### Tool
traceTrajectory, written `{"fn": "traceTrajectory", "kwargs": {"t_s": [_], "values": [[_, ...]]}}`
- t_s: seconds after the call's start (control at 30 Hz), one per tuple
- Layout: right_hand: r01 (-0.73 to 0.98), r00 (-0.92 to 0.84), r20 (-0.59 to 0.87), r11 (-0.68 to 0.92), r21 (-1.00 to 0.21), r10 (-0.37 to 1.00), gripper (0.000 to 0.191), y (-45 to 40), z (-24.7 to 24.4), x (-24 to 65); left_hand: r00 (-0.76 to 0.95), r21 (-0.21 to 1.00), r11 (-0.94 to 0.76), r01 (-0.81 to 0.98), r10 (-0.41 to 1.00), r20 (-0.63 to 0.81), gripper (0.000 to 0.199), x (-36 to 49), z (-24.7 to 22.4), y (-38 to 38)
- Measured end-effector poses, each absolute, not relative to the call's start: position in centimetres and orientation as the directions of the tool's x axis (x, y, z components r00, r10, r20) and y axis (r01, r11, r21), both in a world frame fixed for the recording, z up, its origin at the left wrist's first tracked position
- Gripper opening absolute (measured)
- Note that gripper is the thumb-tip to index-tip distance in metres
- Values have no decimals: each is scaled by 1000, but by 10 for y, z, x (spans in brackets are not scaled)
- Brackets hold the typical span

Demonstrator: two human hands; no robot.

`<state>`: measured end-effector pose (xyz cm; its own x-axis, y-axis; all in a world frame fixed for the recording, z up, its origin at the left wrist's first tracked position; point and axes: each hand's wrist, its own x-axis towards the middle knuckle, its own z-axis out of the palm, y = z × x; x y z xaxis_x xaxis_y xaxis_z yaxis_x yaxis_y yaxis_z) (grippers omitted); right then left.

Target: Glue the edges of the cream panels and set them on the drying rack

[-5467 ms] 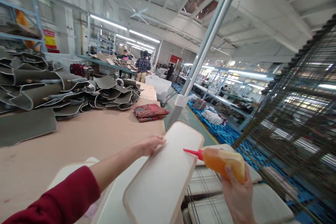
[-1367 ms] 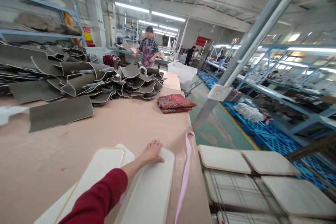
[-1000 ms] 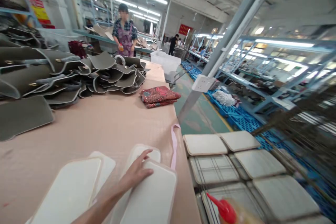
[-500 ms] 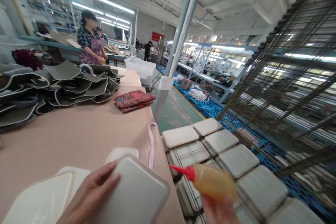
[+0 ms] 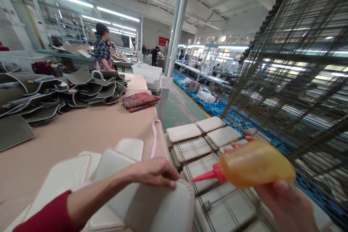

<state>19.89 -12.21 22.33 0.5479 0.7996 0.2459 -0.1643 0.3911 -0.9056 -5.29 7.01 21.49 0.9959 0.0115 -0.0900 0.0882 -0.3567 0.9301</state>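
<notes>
A pale rounded panel (image 5: pixel 165 210) lies at the table's front right edge, and my left hand (image 5: pixel 152 172) grips its upper edge between thumb and fingers. More pale panels (image 5: pixel 61 177) overlap on the table to the left. My right hand (image 5: pixel 285 199) is wrapped round a squeeze bottle (image 5: pixel 255 163) of amber liquid. Its red nozzle (image 5: pixel 205 177) points left, above the panels (image 5: pixel 212 166) laid on a wire rack right of the table.
Dark bag pieces (image 5: pixel 89 87) are heaped at the table's (image 5: pixel 81 127) back left, near a folded red patterned cloth (image 5: pixel 140 101). A pole (image 5: pixel 176 25) stands beyond. Raised wire racks (image 5: pixel 293 61) fill the right. A person (image 5: pixel 103 49) works behind.
My left hand has moved right with its wrist and red sleeve now showing, at a panel by the table edge. The bottle has moved up and right and appears larger. The view has shifted slightly.
</notes>
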Motion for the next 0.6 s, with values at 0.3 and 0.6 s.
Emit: {"fn": "traceTrajectory", "kwargs": {"t_s": [0.3, 0.6], "values": [[-243, 413, 176, 294, -924, 894, 78, -116, 260, 188, 960, 913, -401, 76, -218, -175, 27, -47, 266, 55], [-413, 351, 111, 260, -873, 930, 65, -100, 244, 180, 942, 937, -327, 124, -257, -214, 30, -49, 279, 50]]}}
